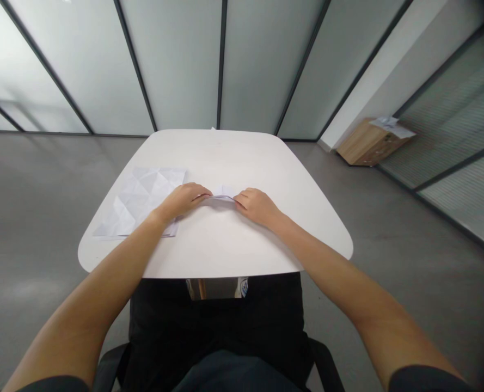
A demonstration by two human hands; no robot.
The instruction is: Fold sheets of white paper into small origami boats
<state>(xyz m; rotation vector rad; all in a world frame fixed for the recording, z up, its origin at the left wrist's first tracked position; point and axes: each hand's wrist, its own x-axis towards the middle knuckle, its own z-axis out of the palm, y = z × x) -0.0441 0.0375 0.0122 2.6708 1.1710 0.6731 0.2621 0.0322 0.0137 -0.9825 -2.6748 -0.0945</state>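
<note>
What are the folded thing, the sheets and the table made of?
The folded thing looks like matte white paper: its layered edges are thin. The sheets look like matte paper too: they show creases. The table may be laminate or plastic: smooth, white, with no grain showing.

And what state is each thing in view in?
White paper piece, folded, pinched at both ends
Left hand, pinching the piece's left end
Right hand, pinching the piece's right end
Wide white paper, creased, spread out
White round-cornered table, wide paper lying on it
Brown box-shaped object, topped with white paper
</note>
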